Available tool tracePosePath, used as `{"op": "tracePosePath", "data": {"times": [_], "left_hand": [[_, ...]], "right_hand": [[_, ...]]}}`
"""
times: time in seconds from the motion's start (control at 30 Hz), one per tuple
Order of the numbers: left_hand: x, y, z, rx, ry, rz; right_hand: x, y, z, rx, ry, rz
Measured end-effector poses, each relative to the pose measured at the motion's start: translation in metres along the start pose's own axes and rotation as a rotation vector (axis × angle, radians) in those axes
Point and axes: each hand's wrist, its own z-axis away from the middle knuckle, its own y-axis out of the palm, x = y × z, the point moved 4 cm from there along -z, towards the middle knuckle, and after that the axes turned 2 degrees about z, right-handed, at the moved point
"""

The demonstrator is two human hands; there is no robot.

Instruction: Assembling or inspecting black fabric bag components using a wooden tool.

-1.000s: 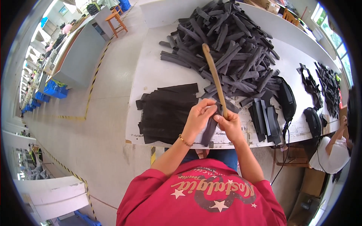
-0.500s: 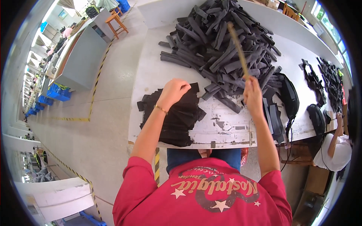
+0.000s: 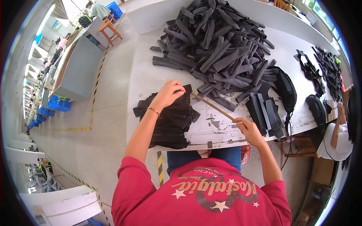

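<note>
My right hand (image 3: 248,131) is wrapped around one end of a thin wooden stick (image 3: 215,107). The stick slants up and to the left, its far tip close to the edge of a stack of flat black fabric pieces (image 3: 171,126). Above the upper part of that stack is my left hand (image 3: 168,94), its fingers bent and pressed together near a black strip. Whether anything is pinched in them is hidden. Beyond both hands lies a big heap of dark grey fabric tubes (image 3: 222,49).
The white table (image 3: 215,137) has a worn, scuffed front edge. On its right lie flat dark strips (image 3: 264,113), a black padded pouch (image 3: 284,92) with a hanging cord, and more black pieces (image 3: 328,71). A co-worker's arm (image 3: 338,124) shows at far right.
My right hand has come down toward the table's front edge, and the stick has swung from pointing away to pointing left toward the black stack. My left hand has shifted slightly left and down.
</note>
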Motion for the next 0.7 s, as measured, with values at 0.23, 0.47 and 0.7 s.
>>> {"op": "tracePosePath", "data": {"times": [0.23, 0.47, 0.7], "left_hand": [[-0.027, -0.007, 0.003, -0.033, 0.039, -0.028], [-0.104, 0.032, 0.003, -0.111, 0.381, -0.119], [-0.088, 0.024, 0.051, -0.892, -0.188, 1.203]], "right_hand": [[0.004, 0.006, 0.001, -0.034, -0.169, 0.033], [0.020, 0.045, -0.020, -0.041, -0.121, -0.060], [0.014, 0.107, -0.028, 0.121, -0.075, -0.541]]}}
